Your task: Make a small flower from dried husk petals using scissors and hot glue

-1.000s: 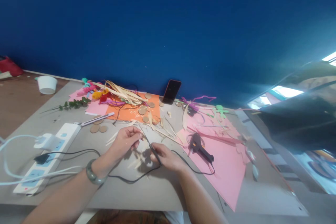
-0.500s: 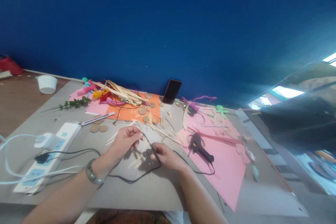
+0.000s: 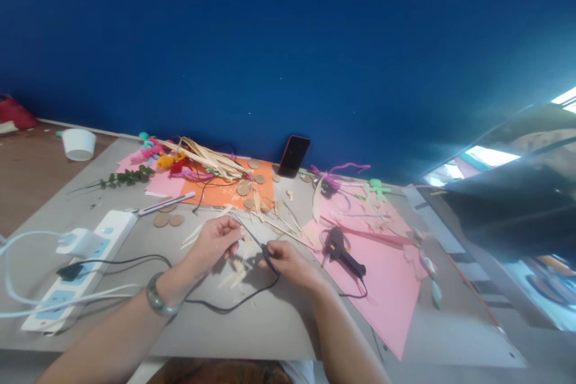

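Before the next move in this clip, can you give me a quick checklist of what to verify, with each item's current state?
1. Slim dark tool in the grip of the right hand: ok.
2. Left hand well away from the tool: not ok, its fingertips are right by the tool's thin end.
3. What the left hand's fingertips pinch, if anything: cannot tell, too small to make out.
4. Glue gun set down: ok, it lies on the pink sheet.
5. Black cord out of the work area: not ok, it runs across the table close to the right hand.
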`<state>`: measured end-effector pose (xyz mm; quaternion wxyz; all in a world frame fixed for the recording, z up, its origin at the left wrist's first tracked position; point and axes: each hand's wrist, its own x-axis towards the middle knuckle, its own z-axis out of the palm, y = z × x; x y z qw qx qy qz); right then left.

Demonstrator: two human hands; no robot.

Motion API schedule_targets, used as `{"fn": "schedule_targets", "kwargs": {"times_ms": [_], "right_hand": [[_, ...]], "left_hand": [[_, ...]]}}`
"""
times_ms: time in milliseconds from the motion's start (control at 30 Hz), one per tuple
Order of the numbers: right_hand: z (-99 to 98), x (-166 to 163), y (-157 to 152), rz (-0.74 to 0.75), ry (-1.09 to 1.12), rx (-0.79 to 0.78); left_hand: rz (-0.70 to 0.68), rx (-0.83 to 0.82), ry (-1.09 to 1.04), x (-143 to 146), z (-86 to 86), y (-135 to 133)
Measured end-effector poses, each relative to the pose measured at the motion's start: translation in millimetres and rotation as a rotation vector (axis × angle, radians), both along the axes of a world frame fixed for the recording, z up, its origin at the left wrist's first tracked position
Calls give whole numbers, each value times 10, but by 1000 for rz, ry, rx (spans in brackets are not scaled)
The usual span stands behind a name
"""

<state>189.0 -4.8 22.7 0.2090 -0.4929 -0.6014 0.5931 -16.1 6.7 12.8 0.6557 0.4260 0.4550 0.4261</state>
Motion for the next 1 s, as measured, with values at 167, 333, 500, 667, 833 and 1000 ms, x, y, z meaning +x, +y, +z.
{"fn": "schedule_targets", "kwargs": {"times_ms": [167, 333, 500, 667, 833, 1000], "right_hand": [[-58, -81, -9, -247, 156, 67], [-156, -145, -13, -313, 234, 65], [-176, -158, -29, -250, 192, 92], [-137, -157, -39, -267, 210, 78], [-149, -161, -32, -269, 260, 78], [-169, -191, -40, -387, 328, 91]], "left_hand": [[-139, -37, 27, 57, 26, -26], [-235, 13, 102, 122, -30, -87], [-260, 45, 162, 137, -157, -121], [-221, 108, 205, 130, -159, -88], [-102, 82, 154, 107, -25, -33], [-56, 68, 71, 125, -11, -14]]}}
